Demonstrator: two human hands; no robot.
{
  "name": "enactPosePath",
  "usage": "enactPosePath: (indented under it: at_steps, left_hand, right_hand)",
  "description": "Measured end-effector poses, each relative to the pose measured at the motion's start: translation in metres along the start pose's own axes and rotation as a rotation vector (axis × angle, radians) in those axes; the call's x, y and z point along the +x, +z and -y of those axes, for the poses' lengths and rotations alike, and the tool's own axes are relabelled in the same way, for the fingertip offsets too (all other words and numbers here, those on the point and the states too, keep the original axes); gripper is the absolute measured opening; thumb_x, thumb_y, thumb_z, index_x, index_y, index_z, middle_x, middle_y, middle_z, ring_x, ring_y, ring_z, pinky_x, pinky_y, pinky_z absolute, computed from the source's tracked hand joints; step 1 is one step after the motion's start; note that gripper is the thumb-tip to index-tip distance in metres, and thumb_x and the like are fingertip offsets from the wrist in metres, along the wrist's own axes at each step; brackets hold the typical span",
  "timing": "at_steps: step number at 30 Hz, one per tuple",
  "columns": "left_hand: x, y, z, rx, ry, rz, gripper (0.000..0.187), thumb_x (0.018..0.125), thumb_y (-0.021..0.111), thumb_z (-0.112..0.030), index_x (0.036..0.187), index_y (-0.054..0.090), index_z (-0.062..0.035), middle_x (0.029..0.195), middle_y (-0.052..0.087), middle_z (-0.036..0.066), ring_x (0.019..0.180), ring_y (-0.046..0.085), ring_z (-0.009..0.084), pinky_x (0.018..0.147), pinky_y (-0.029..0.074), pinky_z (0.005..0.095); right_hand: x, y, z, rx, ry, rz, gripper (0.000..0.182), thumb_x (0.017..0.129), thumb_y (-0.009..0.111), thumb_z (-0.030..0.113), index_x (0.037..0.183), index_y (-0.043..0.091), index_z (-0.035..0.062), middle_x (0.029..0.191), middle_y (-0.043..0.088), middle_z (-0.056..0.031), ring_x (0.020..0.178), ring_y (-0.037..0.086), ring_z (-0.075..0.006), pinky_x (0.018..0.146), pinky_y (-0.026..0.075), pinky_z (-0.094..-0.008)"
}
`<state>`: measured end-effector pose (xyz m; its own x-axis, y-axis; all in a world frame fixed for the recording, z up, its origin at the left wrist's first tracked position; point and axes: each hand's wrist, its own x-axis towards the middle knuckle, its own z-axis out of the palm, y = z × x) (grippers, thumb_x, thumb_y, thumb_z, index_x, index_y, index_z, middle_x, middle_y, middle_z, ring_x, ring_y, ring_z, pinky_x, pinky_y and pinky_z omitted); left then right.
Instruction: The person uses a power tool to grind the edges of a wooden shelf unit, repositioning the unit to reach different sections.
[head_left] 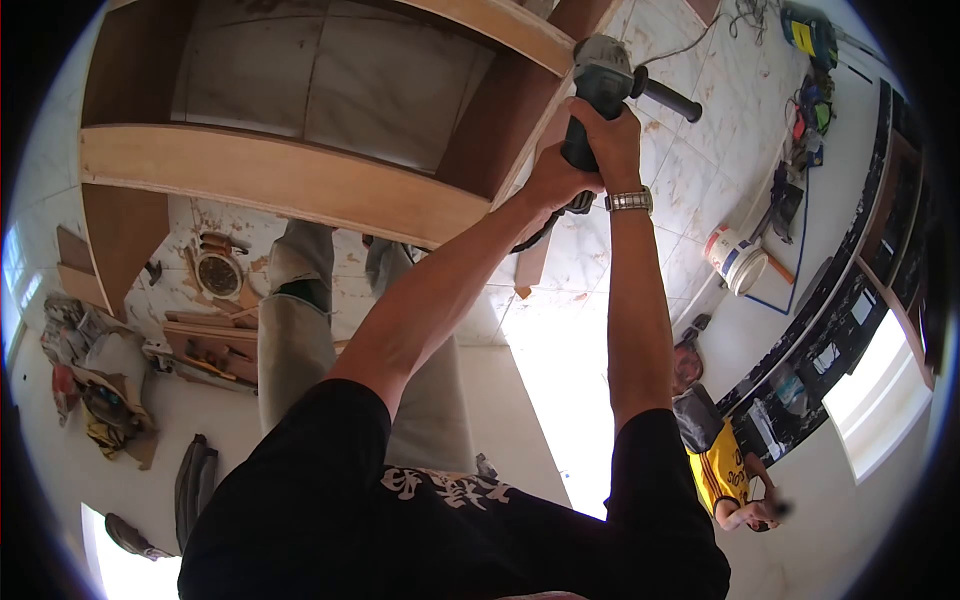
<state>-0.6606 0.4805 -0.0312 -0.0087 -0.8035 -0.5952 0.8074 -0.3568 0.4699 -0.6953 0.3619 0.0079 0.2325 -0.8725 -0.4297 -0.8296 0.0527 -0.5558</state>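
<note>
With both fists I hold an angle grinder (597, 85) against the upper right corner of a wooden frame (270, 170). My right hand (612, 140), with a metal watch at the wrist, is closed round the tool's dark body just below the grey gear head. Lower on the same body, my left hand (558, 182) is wrapped around the rear end, where a dark cord hangs down. A black side handle (672, 100) sticks out to the right, held by neither hand. The disc is hidden behind the head.
Marble-patterned floor tiles (700, 190) carry brown dust and scraps. Cut boards (215, 345) lie beside my legs at left. A white bucket (738, 262) stands at right, near hoses and tools. Farther right, a person in a yellow shirt (722, 475) is beside a dark panelled structure (810, 370).
</note>
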Motion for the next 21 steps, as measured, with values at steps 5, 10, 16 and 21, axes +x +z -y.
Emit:
enactPosePath:
  at_steps: [5, 10, 16, 21]
  left_hand:
    - [-0.004, 0.0, -0.006, 0.037, -0.005, -0.007, 0.034, 0.07, 0.084, -0.003, 0.101, 0.07, -0.0012, 0.088, 0.073, 0.007, 0.077, 0.069, 0.015, 0.07, 0.055, 0.0327]
    - [-0.01, -0.008, -0.014, 0.034, -0.055, 0.015, 0.034, 0.07, 0.084, -0.003, 0.101, 0.071, -0.002, 0.089, 0.073, 0.006, 0.078, 0.069, 0.0151, 0.074, 0.055, 0.0322]
    - [-0.026, -0.046, -0.051, -0.089, 0.06, -0.116, 0.037, 0.072, 0.082, -0.003, 0.107, 0.069, -0.0011, 0.09, 0.072, 0.007, 0.078, 0.069, 0.0157, 0.071, 0.056, 0.0322]
    - [-0.036, -0.056, -0.07, -0.106, -0.029, -0.087, 0.035, 0.075, 0.079, -0.003, 0.108, 0.069, 0.0006, 0.089, 0.072, 0.008, 0.074, 0.07, 0.0166, 0.067, 0.057, 0.0325]
  right_hand:
    - [-0.007, 0.0, 0.01, 0.042, 0.014, 0.023, 0.06, 0.071, 0.087, 0.043, 0.102, 0.072, -0.0064, 0.091, 0.076, -0.0184, 0.081, 0.074, -0.0267, 0.075, 0.058, -0.0379]
    - [-0.006, 0.009, 0.009, -0.065, 0.042, -0.056, 0.055, 0.076, 0.087, 0.04, 0.103, 0.073, -0.0056, 0.088, 0.075, -0.0122, 0.076, 0.071, -0.016, 0.07, 0.056, -0.0328]
    - [0.001, 0.056, 0.055, -0.097, -0.087, 0.012, 0.058, 0.071, 0.088, 0.048, 0.098, 0.075, -0.0019, 0.091, 0.076, -0.0207, 0.084, 0.075, -0.03, 0.076, 0.057, -0.0398]
    - [0.004, 0.072, 0.067, 0.017, -0.067, 0.064, 0.077, 0.066, 0.088, 0.051, 0.109, 0.067, -0.0094, 0.1, 0.074, -0.0288, 0.096, 0.074, -0.042, 0.085, 0.058, -0.0458]
